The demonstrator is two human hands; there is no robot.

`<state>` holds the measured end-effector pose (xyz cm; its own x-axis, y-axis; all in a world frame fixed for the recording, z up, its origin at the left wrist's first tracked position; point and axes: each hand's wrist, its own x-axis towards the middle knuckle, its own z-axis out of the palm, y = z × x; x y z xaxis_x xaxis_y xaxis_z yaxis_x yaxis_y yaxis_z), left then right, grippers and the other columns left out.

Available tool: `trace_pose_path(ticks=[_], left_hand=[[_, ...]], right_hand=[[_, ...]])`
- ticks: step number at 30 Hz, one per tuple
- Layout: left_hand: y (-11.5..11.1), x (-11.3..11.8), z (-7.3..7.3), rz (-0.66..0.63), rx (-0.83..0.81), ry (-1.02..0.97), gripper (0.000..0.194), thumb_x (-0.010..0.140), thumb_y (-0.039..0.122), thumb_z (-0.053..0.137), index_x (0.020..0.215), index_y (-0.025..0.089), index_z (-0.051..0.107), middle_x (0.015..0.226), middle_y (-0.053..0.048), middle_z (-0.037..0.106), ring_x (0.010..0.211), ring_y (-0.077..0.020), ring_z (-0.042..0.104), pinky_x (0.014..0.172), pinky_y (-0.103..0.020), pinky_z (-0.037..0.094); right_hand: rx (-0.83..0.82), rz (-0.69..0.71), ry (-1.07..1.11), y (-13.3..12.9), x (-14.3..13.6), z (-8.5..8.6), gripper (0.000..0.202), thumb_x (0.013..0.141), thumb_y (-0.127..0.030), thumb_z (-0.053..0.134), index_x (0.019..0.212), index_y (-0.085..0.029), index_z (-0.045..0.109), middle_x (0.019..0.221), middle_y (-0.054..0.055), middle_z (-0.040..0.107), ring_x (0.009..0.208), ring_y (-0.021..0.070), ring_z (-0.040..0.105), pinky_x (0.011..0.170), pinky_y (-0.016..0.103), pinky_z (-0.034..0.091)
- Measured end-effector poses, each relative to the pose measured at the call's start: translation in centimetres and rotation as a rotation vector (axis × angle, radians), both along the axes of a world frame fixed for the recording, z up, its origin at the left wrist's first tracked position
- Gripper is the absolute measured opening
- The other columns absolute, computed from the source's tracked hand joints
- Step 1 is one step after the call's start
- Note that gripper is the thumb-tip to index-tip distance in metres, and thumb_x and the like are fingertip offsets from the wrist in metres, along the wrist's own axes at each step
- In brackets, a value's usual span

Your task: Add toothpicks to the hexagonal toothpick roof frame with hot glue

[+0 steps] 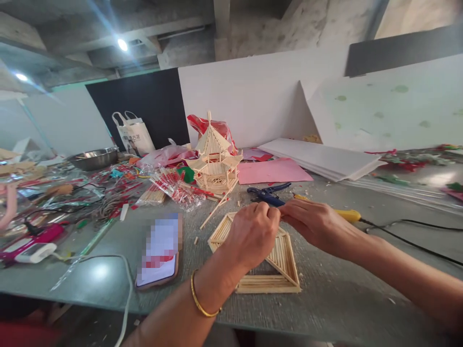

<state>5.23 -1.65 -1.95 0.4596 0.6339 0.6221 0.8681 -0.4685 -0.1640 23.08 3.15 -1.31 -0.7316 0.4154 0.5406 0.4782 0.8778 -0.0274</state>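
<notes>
My left hand [253, 231] is closed above a flat frame of wooden sticks [269, 284], its fingertips pinched together; what they hold is hidden. Close beside it on the right, my right hand [314, 224] has its fingers bent and pressed together, almost touching the left; nothing can be made out between them. Just beyond both hands lie blue-handled pliers [267, 195]. A yellow-handled tool [349, 215] with a black cord shows behind my right hand. Further back stands a small pagoda of wooden sticks [215, 161], with loose sticks [217, 208] in front of it.
A phone [159, 253] lies left of the frame, near a white cable [128, 284]. Plastic-wrapped sticks [177, 188], a metal bowl [93, 159] and a tote bag [134, 135] are at the back left. Pink paper [275, 171] and white boards [321, 156] lie behind the pliers.
</notes>
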Motion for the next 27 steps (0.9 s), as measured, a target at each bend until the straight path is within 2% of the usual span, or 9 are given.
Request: trace_pose_path(ticks=[4,8,14,21,25,27], left_hand=[[-0.1,0.0,-0.2,0.035,0.026,-0.033,0.013,0.089,0.015,0.038,0.086,0.017,0.05,0.075,-0.003,0.056,0.071,-0.0174,0.056,0.056,-0.027,0.038],[-0.2,0.0,0.0,0.032,0.006,-0.039,0.014,0.091,0.017,0.036,0.085,0.017,0.049,0.075,-0.003,0.056,0.07,-0.0167,0.056,0.056,-0.027,0.037],[-0.1,-0.3,0.3,0.044,-0.033,0.011,0.014,0.092,0.019,0.035,0.085,0.017,0.048,0.077,-0.004,0.057,0.073,-0.0159,0.056,0.058,-0.027,0.036],[0.4,-0.8,0.4,0.014,-0.048,0.0,0.018,0.092,0.022,0.036,0.083,0.017,0.05,0.074,-0.003,0.058,0.07,-0.017,0.057,0.06,-0.028,0.04],[0.7,-1.4,0.8,-0.004,-0.104,-0.047,0.025,0.093,0.026,0.032,0.083,0.016,0.052,0.072,-0.004,0.061,0.067,-0.0165,0.059,0.058,-0.027,0.042],[0.7,-1.6,1.0,0.015,-0.121,-0.075,0.028,0.094,0.028,0.03,0.083,0.016,0.053,0.073,-0.004,0.062,0.068,-0.0166,0.059,0.058,-0.027,0.043]], right_hand=[[0.017,-0.061,0.076,-0.4,-0.6,-0.1,0.021,0.091,-0.03,0.038,0.096,-0.02,0.056,0.081,0.006,0.062,0.073,0.0161,0.059,0.065,0.028,0.045],[0.029,-0.081,0.063,-0.3,-0.3,-0.3,0.021,0.091,-0.03,0.037,0.089,-0.023,0.056,0.078,0.004,0.063,0.071,0.016,0.059,0.064,0.028,0.045],[0.051,-0.026,0.037,1.3,1.5,-0.2,0.02,0.09,-0.028,0.04,0.092,-0.025,0.059,0.086,0.004,0.066,0.076,0.0176,0.062,0.068,0.03,0.045],[0.029,-0.018,0.009,1.4,1.6,-0.7,0.019,0.09,-0.03,0.042,0.093,-0.024,0.061,0.083,0.002,0.066,0.074,0.0151,0.062,0.067,0.028,0.045],[-0.015,-0.018,-0.041,2.1,2.7,0.4,0.027,0.091,-0.034,0.039,0.085,-0.023,0.063,0.072,0.003,0.064,0.065,0.0132,0.059,0.06,0.026,0.042],[-0.045,-0.025,-0.024,2.5,3.2,0.9,0.029,0.092,-0.035,0.038,0.086,-0.022,0.063,0.073,0.004,0.064,0.066,0.0126,0.058,0.061,0.026,0.043]])
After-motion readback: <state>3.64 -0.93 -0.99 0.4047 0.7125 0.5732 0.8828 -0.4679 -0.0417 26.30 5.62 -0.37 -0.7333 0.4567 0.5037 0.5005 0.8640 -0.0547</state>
